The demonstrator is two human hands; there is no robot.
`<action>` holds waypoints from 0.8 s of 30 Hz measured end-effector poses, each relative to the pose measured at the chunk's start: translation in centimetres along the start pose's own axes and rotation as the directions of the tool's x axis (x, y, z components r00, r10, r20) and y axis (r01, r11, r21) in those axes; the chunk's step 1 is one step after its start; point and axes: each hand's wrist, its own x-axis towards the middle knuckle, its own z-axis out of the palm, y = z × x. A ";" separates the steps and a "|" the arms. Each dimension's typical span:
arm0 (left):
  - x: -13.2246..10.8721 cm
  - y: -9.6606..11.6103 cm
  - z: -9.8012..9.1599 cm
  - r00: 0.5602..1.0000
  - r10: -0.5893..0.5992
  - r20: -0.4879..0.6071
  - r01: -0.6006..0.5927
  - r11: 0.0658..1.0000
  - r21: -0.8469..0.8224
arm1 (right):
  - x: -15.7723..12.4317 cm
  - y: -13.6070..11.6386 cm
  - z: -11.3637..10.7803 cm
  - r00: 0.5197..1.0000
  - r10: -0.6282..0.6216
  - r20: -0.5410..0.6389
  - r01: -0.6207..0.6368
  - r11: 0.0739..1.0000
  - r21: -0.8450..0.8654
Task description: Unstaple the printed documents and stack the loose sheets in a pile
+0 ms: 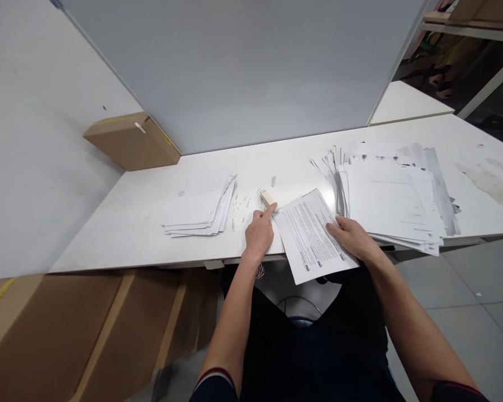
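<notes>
A printed sheet of paper (312,234), perhaps several together, is tilted over the front edge of the table. My right hand (350,237) grips its right side, thumb on top and the other fingers mostly hidden. The sheet's upper left corner meets the near end of a small cream stapler (268,198) lying on the table. My left hand (260,231) is at that end, index finger and thumb on the stapler and the other fingers curled.
On the left of the white table (142,240) lies a stack of papers (199,204); a larger, uneven paper pile (394,195) is at the right. A cardboard box (138,139) stands against the wall. More cardboard boxes (67,329) sit below the table at lower left.
</notes>
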 end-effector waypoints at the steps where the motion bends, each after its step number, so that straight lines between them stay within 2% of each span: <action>1: 0.1 -0.1 0.1 1.000 -0.005 0.004 0.005 1.000 0.012 | 0.1 0.0 0.1 1.000 0.015 0.018 -0.014 1.000 -0.018; 3: 0.2 -0.2 0.2 1.000 -0.021 0.014 0.021 0.999 0.032 | 0.2 -0.1 0.2 0.998 0.041 0.044 -0.039 0.998 -0.054; 11: 0.0 -0.1 0.4 0.996 -0.062 0.062 0.050 0.983 0.177 | 0.0 -0.5 0.7 1.000 0.016 -0.010 -0.017 0.988 -0.152; 16: -0.2 -0.1 0.5 0.999 -0.044 0.025 0.036 0.965 0.261 | -2.4 -1.6 0.6 0.995 -0.068 -0.078 0.045 0.965 -0.260; 19: -0.3 -0.3 0.7 0.999 -0.031 -0.010 0.033 0.963 0.267 | -4.6 -2.3 -1.1 0.989 -0.088 -0.117 0.051 0.955 -0.293; 21: -0.4 -0.3 0.8 0.999 -0.012 -0.037 0.022 0.962 0.274 | -5.7 -2.5 -3.0 0.972 -0.064 -0.224 -0.005 0.956 -0.295; 24: -0.4 -0.4 1.0 0.997 0.014 -0.077 0.008 0.963 0.268 | -5.8 -1.7 -6.7 0.891 0.038 -0.452 -0.168 0.953 -0.251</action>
